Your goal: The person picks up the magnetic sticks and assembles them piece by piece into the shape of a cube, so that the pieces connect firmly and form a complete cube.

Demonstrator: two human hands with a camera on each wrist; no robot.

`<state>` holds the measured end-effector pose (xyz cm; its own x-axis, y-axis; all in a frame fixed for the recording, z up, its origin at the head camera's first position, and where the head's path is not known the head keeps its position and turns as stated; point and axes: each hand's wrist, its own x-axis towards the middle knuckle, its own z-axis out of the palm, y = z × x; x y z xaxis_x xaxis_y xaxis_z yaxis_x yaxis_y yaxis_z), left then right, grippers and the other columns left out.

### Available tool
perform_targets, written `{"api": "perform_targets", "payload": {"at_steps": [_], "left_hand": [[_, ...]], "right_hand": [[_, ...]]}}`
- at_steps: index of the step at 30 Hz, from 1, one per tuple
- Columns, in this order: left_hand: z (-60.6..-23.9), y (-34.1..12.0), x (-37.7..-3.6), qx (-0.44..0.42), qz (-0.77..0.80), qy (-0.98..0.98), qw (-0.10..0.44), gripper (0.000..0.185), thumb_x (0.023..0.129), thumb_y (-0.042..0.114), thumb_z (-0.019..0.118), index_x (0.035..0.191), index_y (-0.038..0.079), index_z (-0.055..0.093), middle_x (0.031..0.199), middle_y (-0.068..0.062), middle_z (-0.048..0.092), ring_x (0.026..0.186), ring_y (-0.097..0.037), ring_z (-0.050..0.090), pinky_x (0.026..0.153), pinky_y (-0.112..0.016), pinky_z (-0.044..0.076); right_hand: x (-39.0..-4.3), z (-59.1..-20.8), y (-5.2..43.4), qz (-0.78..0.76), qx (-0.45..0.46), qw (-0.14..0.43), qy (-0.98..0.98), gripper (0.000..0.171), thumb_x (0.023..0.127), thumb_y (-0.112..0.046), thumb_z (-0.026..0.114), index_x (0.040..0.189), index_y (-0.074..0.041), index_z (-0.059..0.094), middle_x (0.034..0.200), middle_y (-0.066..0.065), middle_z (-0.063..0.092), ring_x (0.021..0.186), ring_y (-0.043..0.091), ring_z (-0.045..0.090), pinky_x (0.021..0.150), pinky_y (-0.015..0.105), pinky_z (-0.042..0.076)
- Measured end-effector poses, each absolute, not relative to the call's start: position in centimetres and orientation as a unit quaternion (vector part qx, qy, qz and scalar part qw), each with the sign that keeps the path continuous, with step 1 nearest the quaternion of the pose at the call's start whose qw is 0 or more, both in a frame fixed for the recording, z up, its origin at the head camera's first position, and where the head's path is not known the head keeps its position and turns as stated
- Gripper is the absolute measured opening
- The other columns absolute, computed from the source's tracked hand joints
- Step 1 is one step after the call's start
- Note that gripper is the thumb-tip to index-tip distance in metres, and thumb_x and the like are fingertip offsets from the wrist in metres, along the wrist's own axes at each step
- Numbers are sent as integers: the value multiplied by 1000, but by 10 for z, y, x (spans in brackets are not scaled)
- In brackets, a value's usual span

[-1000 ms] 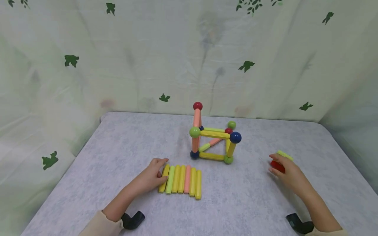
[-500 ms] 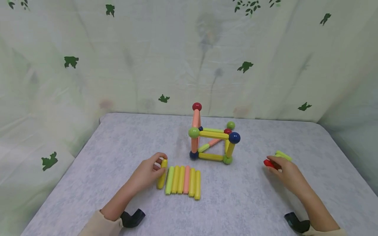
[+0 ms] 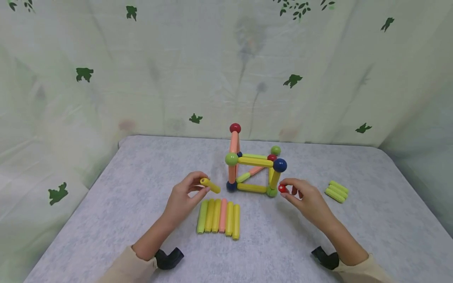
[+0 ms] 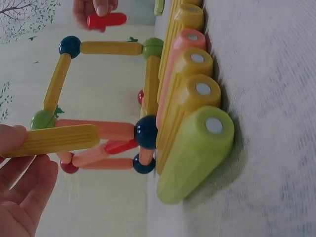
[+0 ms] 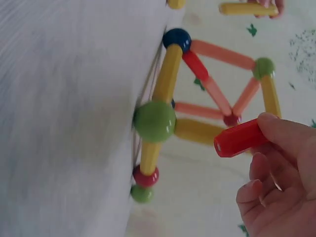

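Note:
A frame of coloured rods and balls (image 3: 253,165) stands mid-table, also seen as the frame (image 4: 103,103) and the frame (image 5: 197,108) in the wrist views. My left hand (image 3: 185,196) pinches a yellow rod (image 3: 210,185), lifted just left of the frame; the same yellow rod (image 4: 52,140) shows in the left wrist view. My right hand (image 3: 306,198) holds a short red rod (image 3: 282,188) beside the frame's front right green ball (image 3: 271,192); the red rod (image 5: 242,138) sits between thumb and fingers. A row of several rods (image 3: 219,216) lies in front.
Three light-green rods (image 3: 337,191) lie at the right of the grey table (image 3: 106,212). A pale leaf-patterned curtain (image 3: 177,67) hangs behind and at both sides. Black wrist mounts (image 3: 170,257) sit at each cuff.
My left hand picked the yellow rod out of the row and lifted it toward the frame. My right hand carried the red rod leftward from the green rods to the frame's front right corner.

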<state>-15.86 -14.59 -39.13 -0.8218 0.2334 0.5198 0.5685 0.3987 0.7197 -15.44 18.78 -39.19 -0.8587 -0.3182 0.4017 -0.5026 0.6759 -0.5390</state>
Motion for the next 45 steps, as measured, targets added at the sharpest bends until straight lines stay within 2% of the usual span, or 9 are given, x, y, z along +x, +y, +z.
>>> {"api": "perform_targets", "payload": {"at_steps": [3,6,11,22,30,34,38,41,45], "left_hand": [[-390,-136,-159,-263,-489,-813,173,35,77,-6,65,109,2,53,99,-4,58,90,-18,59,73,-29,50],[-389,-128,-161,-274,-485,-813,170,36,77,-4,66,109,6,53,101,0,59,91,-13,58,75,-26,49],[-387,-113,-164,-304,-481,-805,167,36,79,-2,66,111,10,54,104,4,59,94,-9,57,75,-23,48],[-391,-76,-174,-322,-493,-797,135,33,80,-1,65,110,8,53,104,-1,59,87,-10,58,72,-21,48],[-395,-66,-177,-306,-493,-806,119,31,82,2,64,109,11,53,102,1,58,91,-9,58,72,-21,49],[-393,-68,-177,-305,-477,-813,134,32,81,3,65,110,8,52,102,-1,56,88,-9,57,71,-23,49],[-388,-74,-177,-321,-423,-823,200,42,77,7,70,113,5,48,99,-5,47,77,-13,52,64,-22,48],[-382,-79,-182,-306,-378,-839,243,55,74,13,75,118,8,42,104,-9,40,72,-14,48,56,-21,45],[-373,-85,-190,-251,-356,-875,210,72,73,23,76,131,16,34,119,-10,33,74,-12,45,50,-21,41]], "right_hand": [[-160,-395,172,348,240,119,-898,30,77,-6,70,105,-14,62,86,-8,58,64,9,45,51,21,40],[-166,-398,159,355,239,102,-898,29,78,-5,69,104,-15,61,86,-8,59,63,10,46,51,21,42],[-173,-402,144,316,222,95,-917,25,79,-6,69,102,-12,61,86,-5,61,66,10,50,57,23,45],[-175,-406,128,267,184,97,-941,27,77,-6,71,102,-7,62,90,3,63,77,16,57,70,31,50],[-176,-407,128,331,188,73,-922,33,78,-7,70,110,-8,59,100,4,62,78,15,56,65,26,51],[-177,-407,127,392,202,51,-896,33,81,-8,66,113,-8,57,96,3,60,68,11,56,61,21,49],[-179,-408,126,423,211,55,-879,30,82,-6,64,111,-8,59,89,3,60,61,9,55,60,21,49],[-181,-409,126,427,210,70,-877,30,81,-5,65,111,-7,60,92,4,62,62,8,56,60,21,49],[-183,-409,122,427,191,86,-880,31,82,-6,65,112,-5,59,90,5,62,63,8,57,59,21,49]]}}
